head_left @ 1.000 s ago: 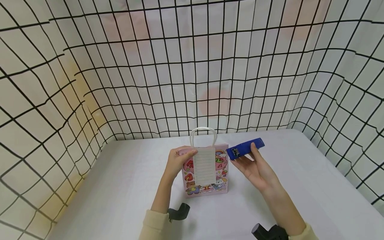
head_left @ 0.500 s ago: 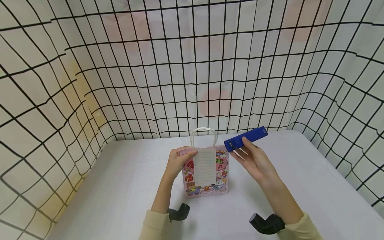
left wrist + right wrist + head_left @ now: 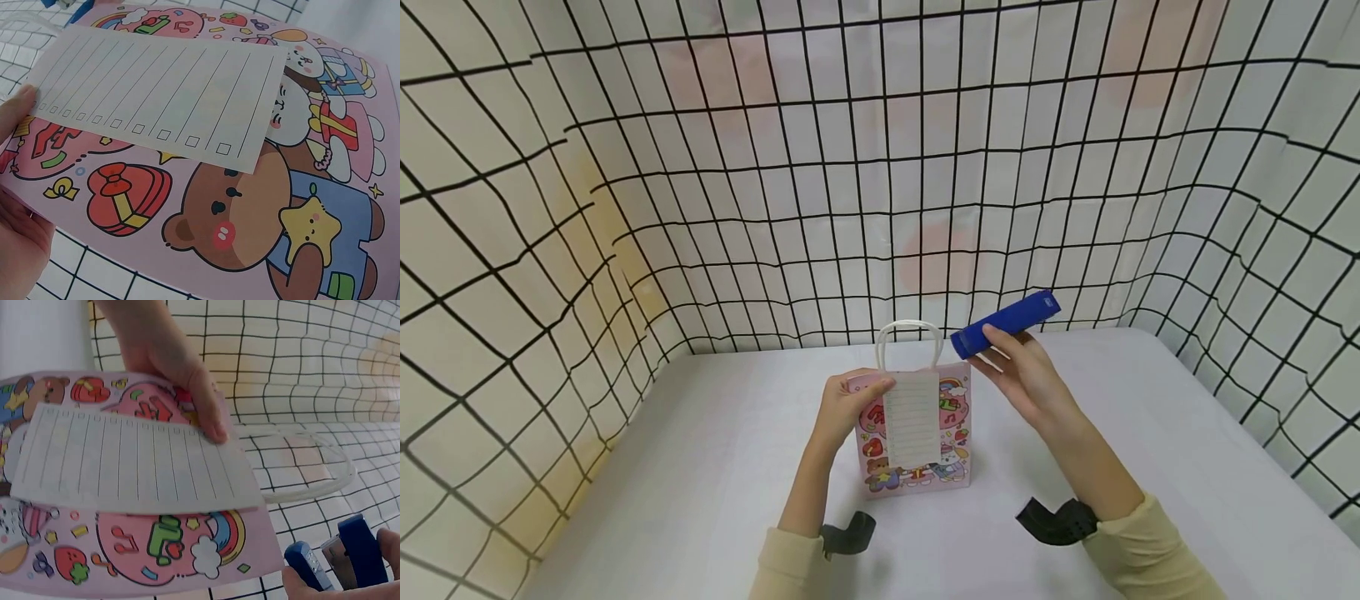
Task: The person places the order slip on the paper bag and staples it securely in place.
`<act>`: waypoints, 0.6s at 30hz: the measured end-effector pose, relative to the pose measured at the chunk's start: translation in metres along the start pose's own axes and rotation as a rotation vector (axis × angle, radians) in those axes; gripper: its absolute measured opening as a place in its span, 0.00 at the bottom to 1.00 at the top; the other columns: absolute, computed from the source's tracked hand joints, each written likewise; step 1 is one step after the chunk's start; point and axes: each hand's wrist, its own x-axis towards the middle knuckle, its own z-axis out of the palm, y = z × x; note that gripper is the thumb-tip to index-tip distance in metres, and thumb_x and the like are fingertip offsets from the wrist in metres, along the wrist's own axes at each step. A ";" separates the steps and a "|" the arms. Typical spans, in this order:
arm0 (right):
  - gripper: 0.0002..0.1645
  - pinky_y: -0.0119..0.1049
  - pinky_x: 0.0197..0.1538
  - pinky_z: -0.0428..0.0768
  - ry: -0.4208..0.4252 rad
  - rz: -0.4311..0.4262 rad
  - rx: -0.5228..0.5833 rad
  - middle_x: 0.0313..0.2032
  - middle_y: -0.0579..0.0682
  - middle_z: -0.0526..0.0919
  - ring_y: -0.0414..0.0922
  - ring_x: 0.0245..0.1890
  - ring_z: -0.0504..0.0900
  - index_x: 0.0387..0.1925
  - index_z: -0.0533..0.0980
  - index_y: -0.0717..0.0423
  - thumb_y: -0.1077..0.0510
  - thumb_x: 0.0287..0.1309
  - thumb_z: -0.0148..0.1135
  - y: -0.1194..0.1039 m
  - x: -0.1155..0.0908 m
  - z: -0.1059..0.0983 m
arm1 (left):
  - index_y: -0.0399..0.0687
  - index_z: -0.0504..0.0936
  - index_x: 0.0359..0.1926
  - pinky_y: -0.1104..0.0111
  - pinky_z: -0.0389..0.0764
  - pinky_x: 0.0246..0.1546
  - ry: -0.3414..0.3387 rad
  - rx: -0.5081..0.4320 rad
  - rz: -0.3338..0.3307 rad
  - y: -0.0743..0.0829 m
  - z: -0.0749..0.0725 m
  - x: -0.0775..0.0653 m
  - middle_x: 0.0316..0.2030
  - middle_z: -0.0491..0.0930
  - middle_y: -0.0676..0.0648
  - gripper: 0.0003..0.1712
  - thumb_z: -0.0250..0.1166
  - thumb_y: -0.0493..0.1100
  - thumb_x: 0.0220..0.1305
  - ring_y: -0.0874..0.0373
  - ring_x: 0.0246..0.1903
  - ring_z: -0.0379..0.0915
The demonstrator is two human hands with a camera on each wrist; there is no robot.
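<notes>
A pink paper gift bag [image 3: 955, 429] with cartoon animals and white handles [image 3: 909, 323] stands upright in the head view. Against its front lies a ruled white checklist sheet [image 3: 913, 421], its top near the bag's upper edge. My left hand [image 3: 841, 408] pinches bag and sheet together at the upper left, thumb on the sheet. Just above the bag's upper right corner, my right hand [image 3: 1028, 379] holds a blue stapler [image 3: 1006, 323], tilted with its right end higher. In the right wrist view, the stapler's [image 3: 362, 553] two arms stand apart near the bag's top edge.
A white table [image 3: 700, 467] lies under the bag. Walls of white cloth with a black grid [image 3: 820, 192] rise behind and at both sides. Dark wrist cameras [image 3: 1057, 523] sit on both forearms.
My right hand has raised the stapler and shifted it left, closer above the bag's upper right corner. The stapler has turned a little. My left hand, the bag and the sheet stay nearly still.
</notes>
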 end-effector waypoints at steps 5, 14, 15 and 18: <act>0.38 0.44 0.66 0.58 -0.014 -0.019 -0.034 0.56 0.50 0.58 0.47 0.61 0.61 0.64 0.39 0.55 0.54 0.63 0.50 -0.003 0.011 0.001 | 0.35 0.81 0.38 0.70 0.80 0.27 -0.002 0.010 0.032 -0.001 0.000 0.000 0.33 0.84 0.40 0.15 0.64 0.44 0.56 0.58 0.28 0.82; 0.42 0.44 0.66 0.59 -0.026 0.014 -0.123 0.64 0.59 0.51 0.51 0.64 0.60 0.66 0.35 0.58 0.58 0.63 0.50 -0.004 0.027 0.008 | 0.35 0.81 0.38 0.71 0.79 0.27 0.004 0.022 0.004 0.001 0.001 -0.002 0.33 0.84 0.40 0.15 0.63 0.44 0.57 0.59 0.27 0.82; 0.42 0.44 0.66 0.60 -0.031 0.013 -0.136 0.64 0.60 0.51 0.51 0.63 0.60 0.66 0.35 0.58 0.59 0.63 0.50 -0.003 0.028 0.009 | 0.35 0.81 0.38 0.71 0.79 0.27 0.002 0.021 -0.001 0.002 0.001 -0.002 0.34 0.84 0.39 0.14 0.63 0.43 0.57 0.60 0.27 0.82; 0.41 0.46 0.66 0.60 -0.048 0.005 -0.175 0.63 0.61 0.51 0.52 0.63 0.61 0.66 0.35 0.58 0.62 0.62 0.49 -0.003 0.032 0.011 | 0.34 0.80 0.40 0.72 0.79 0.28 -0.012 0.020 -0.010 0.005 0.001 -0.003 0.36 0.83 0.36 0.14 0.62 0.42 0.58 0.60 0.28 0.82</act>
